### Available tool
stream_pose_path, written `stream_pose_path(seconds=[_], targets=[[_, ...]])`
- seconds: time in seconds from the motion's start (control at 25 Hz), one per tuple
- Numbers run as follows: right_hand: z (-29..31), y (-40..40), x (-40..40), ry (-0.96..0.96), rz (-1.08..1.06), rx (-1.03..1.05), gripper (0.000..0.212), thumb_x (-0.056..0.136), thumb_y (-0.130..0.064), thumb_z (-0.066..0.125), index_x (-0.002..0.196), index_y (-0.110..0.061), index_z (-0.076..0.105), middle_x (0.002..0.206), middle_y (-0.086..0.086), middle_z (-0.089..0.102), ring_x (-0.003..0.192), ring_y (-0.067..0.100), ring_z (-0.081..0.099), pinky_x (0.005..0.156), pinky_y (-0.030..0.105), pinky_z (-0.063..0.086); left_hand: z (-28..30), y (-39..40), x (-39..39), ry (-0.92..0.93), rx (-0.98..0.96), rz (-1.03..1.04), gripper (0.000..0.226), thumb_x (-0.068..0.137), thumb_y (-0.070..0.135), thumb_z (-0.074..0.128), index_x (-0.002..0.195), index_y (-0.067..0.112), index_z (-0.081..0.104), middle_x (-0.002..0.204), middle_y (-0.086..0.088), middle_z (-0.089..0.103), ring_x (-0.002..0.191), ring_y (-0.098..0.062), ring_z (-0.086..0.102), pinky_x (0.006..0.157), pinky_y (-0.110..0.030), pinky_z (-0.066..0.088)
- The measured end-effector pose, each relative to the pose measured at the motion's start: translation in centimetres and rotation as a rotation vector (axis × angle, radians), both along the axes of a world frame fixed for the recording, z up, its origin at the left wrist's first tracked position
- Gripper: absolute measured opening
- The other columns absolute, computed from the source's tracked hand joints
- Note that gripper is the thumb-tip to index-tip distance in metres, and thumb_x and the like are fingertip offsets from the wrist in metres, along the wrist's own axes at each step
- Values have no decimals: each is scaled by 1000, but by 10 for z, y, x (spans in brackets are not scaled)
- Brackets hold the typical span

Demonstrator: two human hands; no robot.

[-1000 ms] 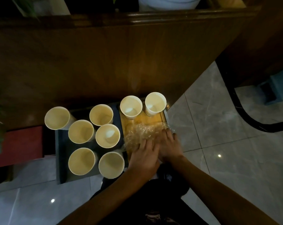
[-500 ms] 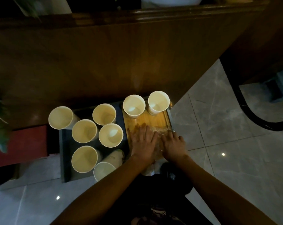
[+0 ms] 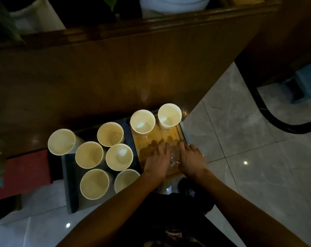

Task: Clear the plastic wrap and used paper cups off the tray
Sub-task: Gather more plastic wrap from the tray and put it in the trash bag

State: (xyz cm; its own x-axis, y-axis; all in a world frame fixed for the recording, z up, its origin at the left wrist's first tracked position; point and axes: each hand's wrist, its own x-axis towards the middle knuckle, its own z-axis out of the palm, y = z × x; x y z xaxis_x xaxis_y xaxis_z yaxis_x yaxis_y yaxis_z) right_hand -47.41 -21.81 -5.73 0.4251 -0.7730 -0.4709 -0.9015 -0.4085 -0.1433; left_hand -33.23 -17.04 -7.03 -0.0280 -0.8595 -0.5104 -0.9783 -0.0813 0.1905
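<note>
1. Centrally, just below mid-frame, the plastic wrap (image 3: 174, 155) lies bunched on the wooden tray (image 3: 170, 135), squeezed into the narrow gap between the two hands; only a glinting strip of it shows.
2. Left hand (image 3: 156, 160) lies palm down on the tray, fingers stretched toward the top of the frame, its inner edge touching the wrap; the hand is flat, not closed on anything.
3. Right hand (image 3: 191, 158) lies likewise palm down on the wrap's other side, at the tray's right edge; whether its fingers have pinched the film cannot be told.
4. Both hands stand equally near the wrap, which runs lengthwise between them, from the wrists toward the fingertips.
5. Two paper cups (image 3: 142, 121) and (image 3: 169, 114) stand upright at the tray's far end, above the fingertips and apart from them; a forward sweep could likely tip them.
6. Six more cups (image 3: 119, 156) stand on a dark stand (image 3: 70, 198) left of the tray, near the left forearm.
7. Judgement: gathering the wrap inward and lifting it toward the body looks the clearest path; the cups remain to be cleared.
</note>
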Motion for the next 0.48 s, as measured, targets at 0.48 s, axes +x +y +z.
stream_pose_path(seconds=[0.48], targets=[[6, 10, -30, -150, 18, -115, 85, 70, -73, 63, 131, -16, 51, 149, 19, 42, 136, 43, 37, 107, 56, 41, 27, -22, -3, 110, -148, 13, 28, 89, 27, 64, 116, 21, 62, 123, -9, 48, 100, -27, 61, 71, -37, 54]])
